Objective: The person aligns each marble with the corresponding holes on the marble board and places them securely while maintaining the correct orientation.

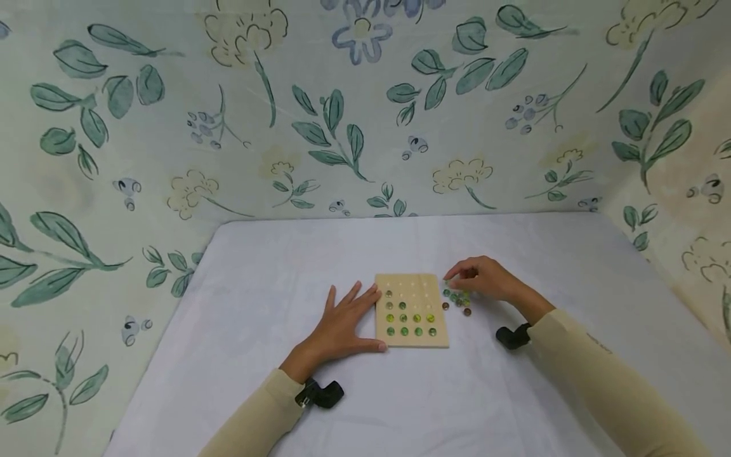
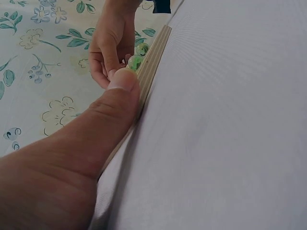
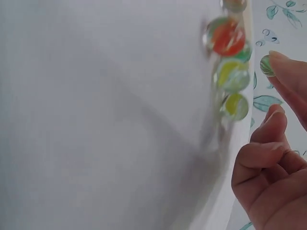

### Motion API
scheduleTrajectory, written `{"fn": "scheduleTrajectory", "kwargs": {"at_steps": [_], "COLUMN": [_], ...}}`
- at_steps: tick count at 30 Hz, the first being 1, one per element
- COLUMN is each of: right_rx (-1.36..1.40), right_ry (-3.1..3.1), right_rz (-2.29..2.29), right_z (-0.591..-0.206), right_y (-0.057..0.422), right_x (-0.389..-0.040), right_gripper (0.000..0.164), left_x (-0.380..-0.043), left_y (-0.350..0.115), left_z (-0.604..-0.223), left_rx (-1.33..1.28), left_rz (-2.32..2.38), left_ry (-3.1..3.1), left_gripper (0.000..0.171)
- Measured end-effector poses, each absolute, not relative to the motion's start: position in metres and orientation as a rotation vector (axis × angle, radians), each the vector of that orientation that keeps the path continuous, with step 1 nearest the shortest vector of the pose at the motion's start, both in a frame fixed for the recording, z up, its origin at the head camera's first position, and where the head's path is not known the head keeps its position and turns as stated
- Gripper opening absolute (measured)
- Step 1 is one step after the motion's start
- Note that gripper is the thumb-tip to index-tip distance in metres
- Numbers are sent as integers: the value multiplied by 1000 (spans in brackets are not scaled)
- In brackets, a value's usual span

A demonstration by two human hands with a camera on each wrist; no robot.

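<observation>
A square wooden board [image 1: 419,285] with rows of small hollows lies flat on the table. Green marbles [image 1: 404,331] fill its nearest row and yellow-green ones [image 1: 417,318] the row above; a few more sit at the left of the higher rows. My left hand [image 1: 341,327], fingers spread, rests along the board's left side, its thumb [image 2: 122,81] at the near corner. Right of the board, my right hand [image 1: 485,278] pinches a green marble [image 3: 266,66] between thumb and forefinger, above the loose marbles [image 1: 459,302]. The other fingers of that hand are curled.
The loose marbles lie close by the board's right edge, among them a brown one [image 1: 467,311] and a red-orange one [image 3: 228,38]. A white cloth [image 1: 274,254] covers the table. Behind it hangs a floral-patterned cloth [image 1: 365,127]. Black wrist cameras [image 1: 328,395] sit on both wrists.
</observation>
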State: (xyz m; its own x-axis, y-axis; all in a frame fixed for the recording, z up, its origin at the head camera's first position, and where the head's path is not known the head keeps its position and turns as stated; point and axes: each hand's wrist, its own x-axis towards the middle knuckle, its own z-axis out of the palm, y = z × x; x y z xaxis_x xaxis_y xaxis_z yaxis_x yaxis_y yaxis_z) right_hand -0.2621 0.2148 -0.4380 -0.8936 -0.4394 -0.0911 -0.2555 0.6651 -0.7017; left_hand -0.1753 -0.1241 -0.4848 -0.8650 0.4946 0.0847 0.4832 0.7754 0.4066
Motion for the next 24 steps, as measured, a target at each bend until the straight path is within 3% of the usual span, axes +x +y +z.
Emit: {"fn": "scheduleTrajectory", "kwargs": {"at_steps": [24], "right_rx": [-734], "right_ry": [2497], "right_rz": [-1146], "right_z": [-432], "right_y": [178], "right_x": [-242], "right_gripper": [16], "left_x": [-174], "left_y": [-123], "left_z": [-484], "left_rx": [831], "left_rz": [690], "left_ry": [2932], "left_gripper": [106]}}
